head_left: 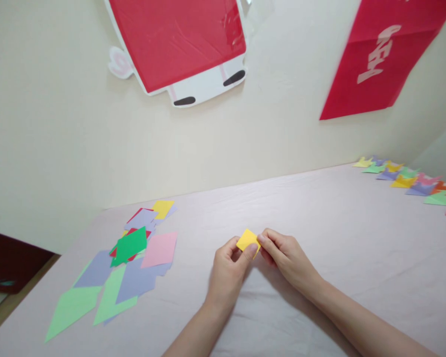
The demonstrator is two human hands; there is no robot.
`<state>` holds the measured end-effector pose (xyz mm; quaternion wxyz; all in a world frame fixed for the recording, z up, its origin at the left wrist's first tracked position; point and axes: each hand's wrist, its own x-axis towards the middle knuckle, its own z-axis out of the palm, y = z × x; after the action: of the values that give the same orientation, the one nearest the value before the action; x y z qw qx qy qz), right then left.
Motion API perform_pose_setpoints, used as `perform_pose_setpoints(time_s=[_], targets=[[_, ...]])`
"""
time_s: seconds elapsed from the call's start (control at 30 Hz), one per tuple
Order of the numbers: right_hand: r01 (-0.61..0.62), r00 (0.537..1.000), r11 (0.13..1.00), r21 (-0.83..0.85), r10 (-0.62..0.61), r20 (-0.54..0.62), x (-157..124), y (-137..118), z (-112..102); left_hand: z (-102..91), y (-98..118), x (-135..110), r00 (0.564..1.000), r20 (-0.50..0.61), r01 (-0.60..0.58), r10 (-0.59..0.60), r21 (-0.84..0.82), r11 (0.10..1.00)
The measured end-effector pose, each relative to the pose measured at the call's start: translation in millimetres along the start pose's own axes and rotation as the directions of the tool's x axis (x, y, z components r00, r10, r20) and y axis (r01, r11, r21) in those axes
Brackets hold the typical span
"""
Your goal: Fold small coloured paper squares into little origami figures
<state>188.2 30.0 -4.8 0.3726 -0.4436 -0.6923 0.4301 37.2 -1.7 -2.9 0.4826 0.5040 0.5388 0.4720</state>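
A small yellow piece of folded paper (247,239) is held up between my two hands, above the pale cloth surface (297,213). My left hand (230,263) grips it from the left, thumb laid across its lower front and fingers behind. At its right corner, my right hand (282,250) pinches the edge between thumb and forefinger. The paper looks like a small square turned on its corner; its back side and the fingertips behind it are hidden.
Loose coloured paper sheets lie at the left, among them a green sheet (131,246) and a pink sheet (160,249). Several folded paper figures, such as a yellow one (404,182), stand in rows at the far right. A wall (223,148) borders the surface behind.
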Motion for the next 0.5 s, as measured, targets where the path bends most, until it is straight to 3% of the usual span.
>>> perform_pose_setpoints(time_s=[0.27,0.5], targets=[[-0.052,0.999,0.997,0.061,0.051,0.02,1.6,0.0,-1.3,3.0,4.4,-2.3,0.999,0.041,0.001,0.002,-0.092,0.996],[0.026,0.999,0.999,0.042,-0.026,-0.021,3.2,-0.9,0.1,2.9,3.5,0.4,0.998,0.046,0.039,-0.035,-0.096,0.995]])
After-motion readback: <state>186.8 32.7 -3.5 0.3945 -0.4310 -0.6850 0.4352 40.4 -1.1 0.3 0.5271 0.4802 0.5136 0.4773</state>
